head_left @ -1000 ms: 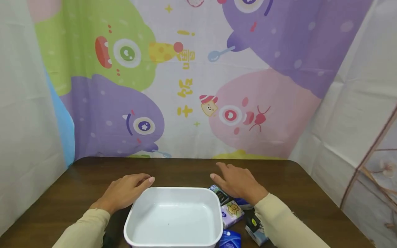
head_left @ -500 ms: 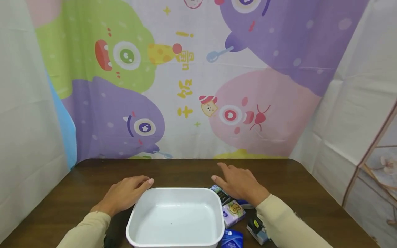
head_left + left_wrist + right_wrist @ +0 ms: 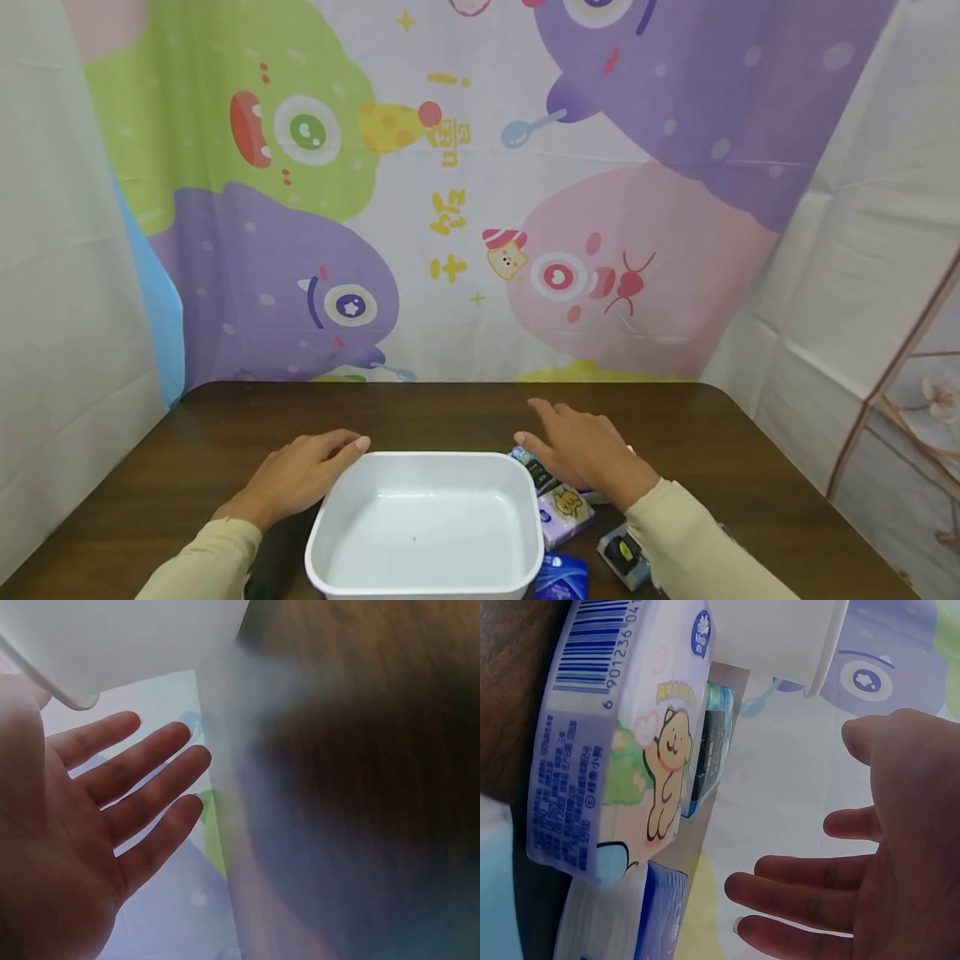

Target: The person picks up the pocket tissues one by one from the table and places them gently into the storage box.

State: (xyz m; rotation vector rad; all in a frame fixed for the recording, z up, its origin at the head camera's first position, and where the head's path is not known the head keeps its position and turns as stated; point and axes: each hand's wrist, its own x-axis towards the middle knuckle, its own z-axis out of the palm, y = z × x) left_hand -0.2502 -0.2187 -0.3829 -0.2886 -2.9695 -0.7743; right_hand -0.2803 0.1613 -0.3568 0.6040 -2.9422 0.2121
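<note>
A white rectangular basin (image 3: 450, 533) stands at the front middle of the table. My left hand (image 3: 296, 473) is by its far left corner, thumb tip close to the rim; the left wrist view shows the fingers spread, holding nothing. Beyond the far right corner, my right hand (image 3: 585, 450) hovers over tissue packs with its fingers extended and nothing in the palm. Closest to the basin lie a purple tissue pack (image 3: 637, 772) with a cartoon dog and a dark tissue pack (image 3: 534, 471). Another blue-and-white tissue pack (image 3: 660, 907) is mostly hidden under my right hand in the head view.
A blue pack (image 3: 562, 577) lies by the basin's near right side, and a black-and-grey pack (image 3: 624, 554) is partly covered by my right sleeve (image 3: 690, 533). Behind the brown table (image 3: 435, 417) hangs a cartoon-printed cloth (image 3: 450, 325). White cloth (image 3: 810, 350) flanks the right side.
Both hands have sunk slightly, the right one also shifting a little to the right. The basin and packs keep their places; the head view has moved a touch.
</note>
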